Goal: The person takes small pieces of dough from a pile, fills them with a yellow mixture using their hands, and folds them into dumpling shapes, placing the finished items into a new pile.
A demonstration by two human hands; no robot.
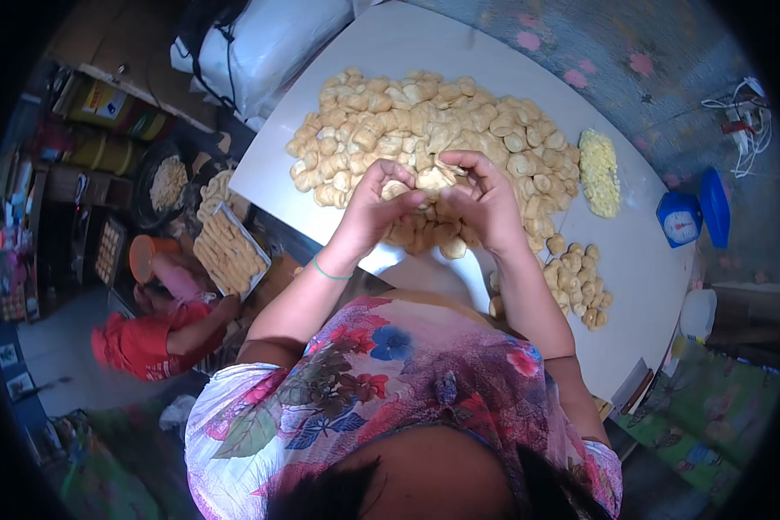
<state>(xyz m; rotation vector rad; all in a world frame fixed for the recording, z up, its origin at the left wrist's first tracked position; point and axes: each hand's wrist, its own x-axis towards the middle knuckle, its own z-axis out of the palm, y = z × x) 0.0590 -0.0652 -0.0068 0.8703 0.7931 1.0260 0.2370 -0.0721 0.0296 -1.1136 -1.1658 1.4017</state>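
My left hand [381, 205] and my right hand [487, 198] are raised close together over a large heap of pale dough pieces [429, 117] on a white table [286, 149]. Between the fingertips of both hands is a piece of dough [434, 179], partly opened or folded. Another small piece [395, 190] shows at the fingers of my left hand. A smaller group of rounded dough pieces [575, 279] lies beside my right forearm. Beyond the heap, on the right, is a mound of pale yellow chopped filling or fat [599, 172].
A blue kitchen scale [680, 221] stands near the right edge of the table. On the left, a person in red [169, 338] is beside a tray of long dough pieces [231, 253]. An orange container [149, 257] and a dark pan [162, 185] are nearby.
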